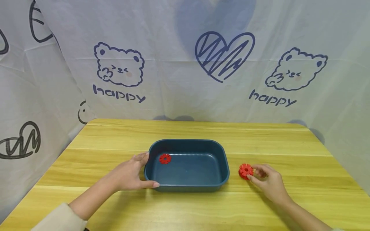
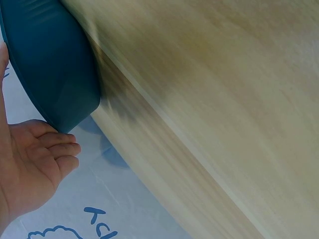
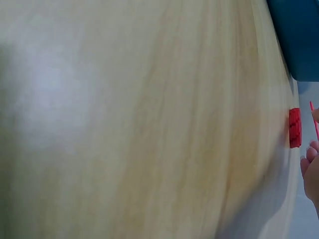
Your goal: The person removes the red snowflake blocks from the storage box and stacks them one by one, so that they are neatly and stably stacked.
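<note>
A dark blue plastic tub (image 1: 190, 189) sits on the wooden table, with one red notched disc (image 1: 165, 159) lying inside near its left end. My left hand (image 1: 131, 175) spans the tub's left end, thumb at the front rim and fingers toward the back corner. In the left wrist view those fingers (image 2: 65, 149) are bent against the outer wall. To the right of the tub, my right hand (image 1: 270, 183) pinches another red notched disc (image 1: 246, 168) between thumb and fingers. Just under it on the table is a short stack of red discs (image 3: 295, 128), partly hidden in the head view.
The yellow wood-grain table (image 1: 179, 211) extends around the tub on all sides. A white cloth (image 1: 173, 86) with drawn bears, a heart and lettering hangs behind the table's far edge and along both sides.
</note>
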`<state>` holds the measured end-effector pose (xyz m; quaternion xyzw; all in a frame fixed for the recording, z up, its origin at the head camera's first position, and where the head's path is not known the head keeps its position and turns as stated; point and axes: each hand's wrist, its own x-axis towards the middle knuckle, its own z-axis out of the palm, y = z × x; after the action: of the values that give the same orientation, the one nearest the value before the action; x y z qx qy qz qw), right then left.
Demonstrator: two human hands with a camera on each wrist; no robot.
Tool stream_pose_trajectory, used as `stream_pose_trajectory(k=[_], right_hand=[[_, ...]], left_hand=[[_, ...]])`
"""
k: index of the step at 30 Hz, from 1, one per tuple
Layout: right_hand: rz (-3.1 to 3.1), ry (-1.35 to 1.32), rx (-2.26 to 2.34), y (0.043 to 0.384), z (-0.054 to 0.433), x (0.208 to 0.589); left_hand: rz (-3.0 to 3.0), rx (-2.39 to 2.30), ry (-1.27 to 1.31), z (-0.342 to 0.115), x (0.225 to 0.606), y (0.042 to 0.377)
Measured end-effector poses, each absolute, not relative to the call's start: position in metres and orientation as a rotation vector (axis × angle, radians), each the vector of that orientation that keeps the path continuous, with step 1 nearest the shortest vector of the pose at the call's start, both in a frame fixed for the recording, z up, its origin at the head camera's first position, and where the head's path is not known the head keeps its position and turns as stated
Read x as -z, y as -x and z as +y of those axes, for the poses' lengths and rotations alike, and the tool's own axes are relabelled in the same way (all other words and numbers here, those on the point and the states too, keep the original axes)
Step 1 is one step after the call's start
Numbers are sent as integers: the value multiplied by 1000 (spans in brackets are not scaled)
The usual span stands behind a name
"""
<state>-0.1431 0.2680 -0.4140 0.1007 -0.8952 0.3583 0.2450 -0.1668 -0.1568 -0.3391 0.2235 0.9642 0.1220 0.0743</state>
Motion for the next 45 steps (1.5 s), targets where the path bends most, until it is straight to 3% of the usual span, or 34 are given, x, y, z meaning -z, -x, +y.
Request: stream_pose_trajectory(k=[45], right_hand=[[-2576,-108,-1146,143,272,421]], left_hand=[[2879,-396,-658,-158,340,166]])
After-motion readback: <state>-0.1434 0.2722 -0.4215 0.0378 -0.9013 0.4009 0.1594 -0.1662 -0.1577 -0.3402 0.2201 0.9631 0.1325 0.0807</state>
